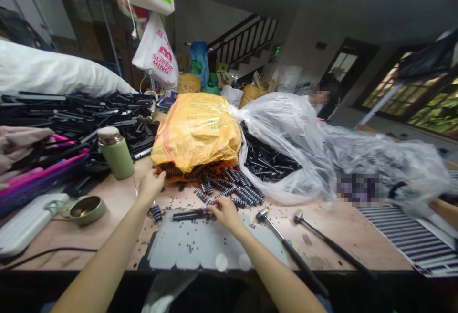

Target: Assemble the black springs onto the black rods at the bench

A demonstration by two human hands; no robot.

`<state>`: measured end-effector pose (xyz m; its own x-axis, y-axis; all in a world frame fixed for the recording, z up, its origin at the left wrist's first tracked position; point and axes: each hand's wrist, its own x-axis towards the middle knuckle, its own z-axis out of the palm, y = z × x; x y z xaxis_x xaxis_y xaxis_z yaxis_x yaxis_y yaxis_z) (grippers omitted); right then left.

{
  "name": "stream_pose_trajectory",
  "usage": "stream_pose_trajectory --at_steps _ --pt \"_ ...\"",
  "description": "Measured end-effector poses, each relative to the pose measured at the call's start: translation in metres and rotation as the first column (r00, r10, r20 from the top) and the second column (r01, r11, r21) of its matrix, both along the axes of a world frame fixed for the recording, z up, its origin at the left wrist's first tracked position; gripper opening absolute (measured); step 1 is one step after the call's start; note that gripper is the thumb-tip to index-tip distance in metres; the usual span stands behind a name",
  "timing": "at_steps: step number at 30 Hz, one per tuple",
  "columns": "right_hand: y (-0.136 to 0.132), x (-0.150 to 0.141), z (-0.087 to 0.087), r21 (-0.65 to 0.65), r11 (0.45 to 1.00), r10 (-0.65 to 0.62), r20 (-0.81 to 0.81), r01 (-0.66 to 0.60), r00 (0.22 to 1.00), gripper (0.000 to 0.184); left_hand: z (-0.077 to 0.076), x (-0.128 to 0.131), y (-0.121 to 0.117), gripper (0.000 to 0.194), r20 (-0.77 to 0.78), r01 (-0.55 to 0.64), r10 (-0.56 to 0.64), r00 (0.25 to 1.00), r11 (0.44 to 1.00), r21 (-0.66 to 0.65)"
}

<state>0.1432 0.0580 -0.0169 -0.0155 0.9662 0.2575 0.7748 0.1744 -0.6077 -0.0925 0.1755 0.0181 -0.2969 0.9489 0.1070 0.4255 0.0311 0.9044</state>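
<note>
My left hand (150,185) reaches to the lower left corner of the yellow plastic bag (197,129), its fingers curled at the bag's edge; what they pinch is hidden. My right hand (224,211) rests on the grey mat (200,248), fingers closed on the end of a black bar-shaped part (189,215). Several black-and-white striped spring-like pieces (229,185) spill from under the bag just beyond both hands. One striped piece (156,213) lies by my left wrist.
Two small hammers (286,246) (324,239) lie right of the mat. A green flask (116,153), its lid (86,208) and a white case (26,224) sit left. Black parts pile up behind (89,112) and inside a clear bag (286,146). A person sits across the table.
</note>
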Motion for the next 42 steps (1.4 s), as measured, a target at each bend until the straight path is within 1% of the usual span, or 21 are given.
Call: stream_pose_trajectory --at_steps 1,2,3,4,5,6,7,9,10,12,14,15,18,20,21,23,26,29,33,37,42 --pt "-0.010 0.008 0.000 -0.006 1.000 -0.018 -0.039 0.018 0.999 0.013 -0.003 0.008 -0.016 0.027 -0.027 0.026 -0.025 0.999 1.000 0.018" --pt "-0.020 0.014 0.000 -0.012 0.999 -0.036 -0.076 0.035 0.996 0.012 -0.007 0.019 -0.033 0.034 -0.028 0.092 -0.091 0.995 0.995 0.044" --pt "-0.030 0.017 0.001 -0.019 0.998 -0.055 -0.109 0.053 0.993 0.012 -0.010 0.032 -0.052 0.042 0.004 0.209 -0.210 0.978 0.976 0.051" --pt "-0.040 0.017 0.000 -0.024 0.997 -0.072 -0.136 0.069 0.988 0.012 -0.013 0.047 -0.070 0.051 0.061 0.333 -0.335 0.940 0.942 0.039" --pt "-0.049 0.016 0.000 -0.030 0.996 -0.086 -0.163 0.082 0.983 0.012 -0.015 0.063 -0.087 0.058 0.121 0.423 -0.424 0.897 0.905 0.037" --pt "-0.057 0.013 0.000 -0.038 0.995 -0.096 -0.191 0.090 0.977 0.012 -0.018 0.077 -0.103 0.060 0.169 0.490 -0.491 0.855 0.870 0.051" --pt "-0.063 0.009 0.000 -0.045 0.995 -0.097 -0.218 0.089 0.971 0.012 -0.020 0.089 -0.116 0.061 0.198 0.509 -0.512 0.836 0.858 0.069" --pt "-0.071 0.003 0.000 -0.050 0.998 -0.059 -0.243 0.049 0.968 0.014 -0.024 0.101 -0.134 0.057 0.236 0.479 -0.487 0.841 0.873 0.094" --pt "-0.071 0.001 0.001 -0.047 0.999 -0.030 -0.227 0.020 0.973 0.015 -0.025 0.100 -0.139 0.055 0.249 0.443 -0.452 0.856 0.891 0.096" --pt "-0.063 -0.002 0.004 -0.032 0.999 0.012 -0.150 -0.017 0.989 0.020 -0.027 0.086 -0.143 0.052 0.285 0.366 -0.372 0.884 0.928 0.076" --pt "-0.041 -0.009 0.010 -0.017 1.000 0.015 -0.069 -0.017 0.997 0.023 -0.028 0.063 -0.143 0.053 0.372 0.294 -0.285 0.883 0.955 0.034" --pt "-0.027 -0.015 0.013 -0.012 1.000 0.015 -0.041 -0.016 0.999 0.023 -0.027 0.051 -0.143 0.055 0.441 0.258 -0.236 0.866 0.966 0.011" --pt "0.023 -0.049 0.019 -0.027 0.997 0.076 0.042 -0.075 0.996 0.019 -0.022 0.027 -0.146 0.053 0.649 0.187 -0.100 0.754 0.980 -0.066" --pt "0.052 -0.078 0.020 -0.061 0.994 0.095 0.093 -0.089 0.991 0.017 -0.019 0.020 -0.149 0.047 0.700 0.173 -0.053 0.712 0.980 -0.102" --pt "0.063 -0.091 0.019 -0.079 0.994 0.086 0.110 -0.077 0.990 0.017 -0.018 0.018 -0.150 0.045 0.697 0.172 -0.043 0.716 0.978 -0.117" --pt "0.078 -0.109 0.016 -0.107 0.993 0.058 0.125 -0.045 0.991 0.018 -0.017 0.014 -0.151 0.043 0.648 0.164 -0.039 0.761 0.977 -0.134" --pt "0.082 -0.115 0.009 -0.110 0.993 0.042 0.093 -0.032 0.995 0.021 -0.019 0.006 -0.149 0.043 0.515 0.142 -0.049 0.856 0.980 -0.143" --pt "0.068 -0.104 0.007 -0.077 0.995 0.070 -0.004 -0.070 0.998 0.019 -0.022 0.001 -0.147 0.044 0.381 0.168 -0.109 0.918 0.978 -0.123" --pt "0.032 -0.088 0.011 -0.028 0.987 0.149 -0.196 -0.158 0.969 0.018 -0.024 0.006 -0.144 0.044 0.214 0.225 -0.207 0.955 0.972 -0.062" --pt "0.004 -0.078 0.016 0.029 0.984 0.173 -0.364 -0.175 0.915 0.018 -0.028 0.020 -0.145 0.039 0.065 0.281 -0.282 0.957 0.959 0.023" --pt "-0.010 -0.070 0.016 0.101 0.981 0.194 -0.479 -0.166 0.856 0.015 -0.030 0.027 -0.149 0.043 -0.048 0.347 -0.345 0.937 0.937 0.045"
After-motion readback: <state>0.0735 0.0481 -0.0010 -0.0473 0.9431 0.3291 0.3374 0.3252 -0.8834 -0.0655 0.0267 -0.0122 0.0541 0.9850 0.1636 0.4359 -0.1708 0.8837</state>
